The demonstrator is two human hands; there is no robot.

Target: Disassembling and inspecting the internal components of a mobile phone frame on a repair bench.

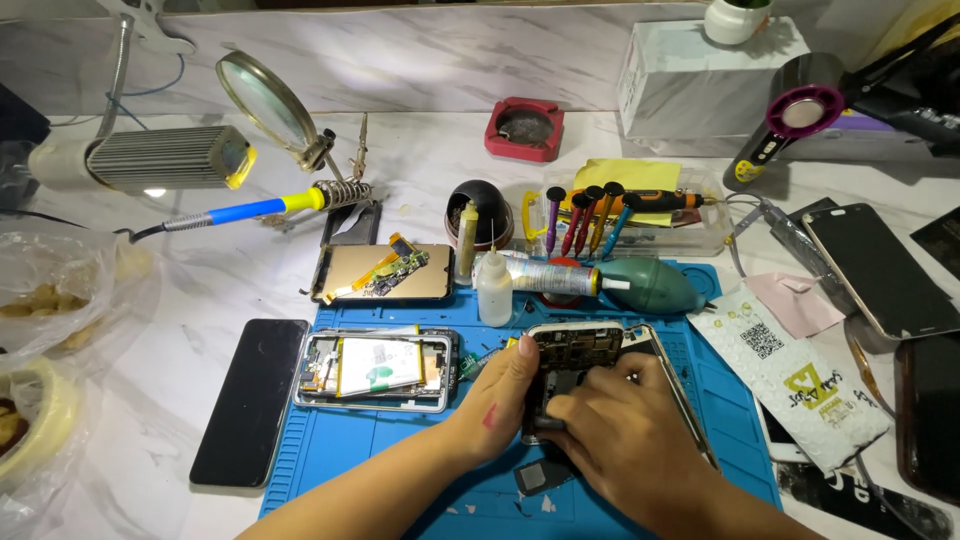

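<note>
Both hands meet over an opened phone (585,350) lying on the blue work mat (400,440): the left hand (500,395) clamps its left edge with the thumb up along the frame, while the right hand (625,430) lies curled on its lower half, hiding whatever the fingers pinch. Just left of them lies a second opened phone with its battery showing (375,368), and a dark phone (250,400) rests off the mat's left edge. Behind the hands stand a small white bottle (494,290), a grey tube (550,278) and a teal air blower (655,287), crowding the mat's far edge.
</note>
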